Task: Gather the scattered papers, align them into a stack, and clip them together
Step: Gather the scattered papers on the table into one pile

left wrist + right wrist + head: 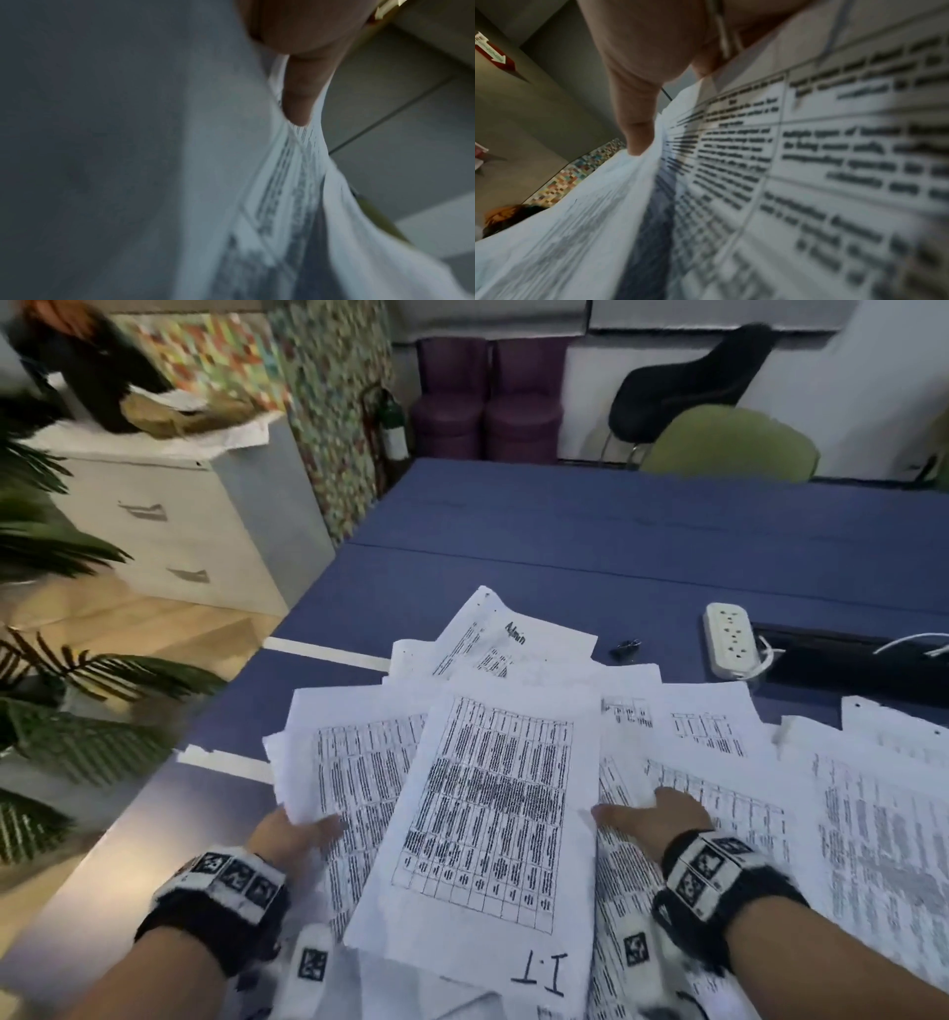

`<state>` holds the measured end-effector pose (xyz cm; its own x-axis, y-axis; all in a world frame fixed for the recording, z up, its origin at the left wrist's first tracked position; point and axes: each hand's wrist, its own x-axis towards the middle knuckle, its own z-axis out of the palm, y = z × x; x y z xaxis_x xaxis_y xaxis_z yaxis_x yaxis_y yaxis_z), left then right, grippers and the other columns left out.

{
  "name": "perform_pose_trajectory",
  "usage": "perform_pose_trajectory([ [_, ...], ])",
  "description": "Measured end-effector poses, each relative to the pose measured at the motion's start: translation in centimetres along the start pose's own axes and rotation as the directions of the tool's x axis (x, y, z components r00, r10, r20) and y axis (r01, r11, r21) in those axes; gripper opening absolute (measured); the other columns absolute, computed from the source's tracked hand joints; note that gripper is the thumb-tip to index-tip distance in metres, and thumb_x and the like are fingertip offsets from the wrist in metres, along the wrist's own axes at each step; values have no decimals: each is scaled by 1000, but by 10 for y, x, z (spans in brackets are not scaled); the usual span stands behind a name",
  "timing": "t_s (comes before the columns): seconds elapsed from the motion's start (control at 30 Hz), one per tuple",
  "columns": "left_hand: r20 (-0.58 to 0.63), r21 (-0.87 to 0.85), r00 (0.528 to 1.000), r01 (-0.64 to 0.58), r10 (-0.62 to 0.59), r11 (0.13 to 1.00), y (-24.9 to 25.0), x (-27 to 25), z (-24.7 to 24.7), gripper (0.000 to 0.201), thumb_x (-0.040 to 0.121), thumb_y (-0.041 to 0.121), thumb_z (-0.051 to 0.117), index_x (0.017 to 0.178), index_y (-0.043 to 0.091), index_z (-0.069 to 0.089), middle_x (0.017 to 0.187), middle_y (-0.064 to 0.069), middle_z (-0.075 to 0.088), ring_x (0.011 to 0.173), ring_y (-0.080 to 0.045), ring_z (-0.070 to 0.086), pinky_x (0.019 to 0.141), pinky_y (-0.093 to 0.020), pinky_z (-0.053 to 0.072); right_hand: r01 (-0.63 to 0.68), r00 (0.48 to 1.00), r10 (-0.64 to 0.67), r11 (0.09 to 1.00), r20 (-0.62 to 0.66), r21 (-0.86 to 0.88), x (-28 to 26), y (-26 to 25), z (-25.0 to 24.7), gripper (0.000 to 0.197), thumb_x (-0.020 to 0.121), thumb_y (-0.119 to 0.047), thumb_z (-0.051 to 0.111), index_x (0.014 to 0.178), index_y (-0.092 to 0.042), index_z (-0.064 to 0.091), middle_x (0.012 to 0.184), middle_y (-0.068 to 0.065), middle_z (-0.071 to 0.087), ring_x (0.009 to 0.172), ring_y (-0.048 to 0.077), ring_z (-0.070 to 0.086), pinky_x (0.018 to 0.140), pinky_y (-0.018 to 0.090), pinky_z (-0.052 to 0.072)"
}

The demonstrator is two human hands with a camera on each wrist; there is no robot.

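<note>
Gathering papers (488,793): left hand (287,834) pinches a sheaf, right hand (662,819) lies flat, should sweep loose sheets inward, edges kept uncreased

print on the papers (808,162) blurred; left hand (287,834) fingers hidden under sheets

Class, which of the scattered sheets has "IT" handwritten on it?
The topmost central sheet between both hands; its near edge bears the handwritten letters, the others show only print.
</note>
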<state>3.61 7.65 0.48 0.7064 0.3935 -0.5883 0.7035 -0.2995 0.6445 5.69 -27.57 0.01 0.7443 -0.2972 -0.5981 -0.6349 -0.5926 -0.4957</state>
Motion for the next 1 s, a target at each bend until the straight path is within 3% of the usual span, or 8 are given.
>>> perform_pose_trajectory([
  [0.17, 195, 26, 979, -62, 56, 998, 4, 2, 7, 111, 20, 63, 84, 116, 14, 54, 117, -13, 63, 107, -28, 54, 103, -39, 35, 213, 971, -200, 973, 133, -90, 2, -20, 34, 36, 77, -31, 70, 103, -7, 61, 98, 6, 64, 85, 21, 58, 79, 30, 50],
  [0.3, 161, 204, 987, -37, 4, 978, -5, 17, 14, 90, 49, 43, 86, 125, 11, 49, 123, -10, 61, 111, -31, 56, 100, -45, 41, 314, 934, -311, 949, 174, 12, -9, -25, 44, 40, 85, -28, 63, 119, -10, 53, 116, -8, 55, 101, 18, 58, 87, 25, 44],
  [0.4, 132, 254, 991, -33, -1, 967, -11, 20, 18, 52, 67, 24, 80, 109, 9, 54, 102, -7, 64, 93, -26, 58, 87, -37, 45, 251, 968, -247, 962, -41, 112, -7, 0, 16, 40, 81, -28, 66, 118, -19, 55, 119, -1, 57, 103, 25, 61, 92, 41, 51],
  [0.5, 103, 233, 995, -23, -2, 972, -17, 20, 22, 47, 69, 20, 78, 106, 8, 52, 87, -5, 62, 87, -29, 57, 88, -42, 45, -99, 918, 35, 985, -394, -144, 0, 48, -37, 64, 72, -42, 69, 128, -23, 46, 133, 13, 45, 116, 39, 49, 95, 48, 46],
  [0.6, 100, 249, 995, 0, -26, 969, -24, 20, 22, 35, 70, 16, 77, 93, 5, 52, 96, -13, 61, 92, -33, 56, 90, -43, 44, -417, 872, 362, 902, -331, -111, 6, 100, -67, 117, 49, -63, 75, 142, -13, 24, 145, 21, 30, 129, 43, 35, 104, 52, 35],
  [0.8, 21, 252, 999, 34, -41, 967, -27, 17, 29, 72, 66, 22, 80, 124, -5, 47, 123, -25, 55, 103, -36, 51, 91, -41, 41, -201, 974, 135, 884, -181, -422, -9, 108, -43, 114, 55, -68, 70, 145, -23, 16, 145, 17, 28, 127, 38, 39, 101, 48, 42],
  [0.87, -23, 287, 999, 45, -40, 957, -26, 12, 33, 92, 64, 31, 81, 135, -3, 34, 135, -26, 46, 118, -42, 46, 99, -48, 37, -75, 992, 37, 938, -119, -338, -9, 109, -47, 104, 64, -59, 71, 146, -21, 20, 148, 14, 29, 130, 34, 39, 105, 47, 38],
  [1.0, 1, 334, 1000, 25, -27, 942, -21, 3, 38, 98, 63, 36, 79, 141, 4, 29, 142, -22, 41, 126, -43, 41, 105, -53, 34, -202, 955, 192, 979, -227, -25, -9, 123, -81, 86, 56, -64, 74, 122, -11, 53, 120, 14, 60, 102, 30, 60, 90, 42, 50],
])
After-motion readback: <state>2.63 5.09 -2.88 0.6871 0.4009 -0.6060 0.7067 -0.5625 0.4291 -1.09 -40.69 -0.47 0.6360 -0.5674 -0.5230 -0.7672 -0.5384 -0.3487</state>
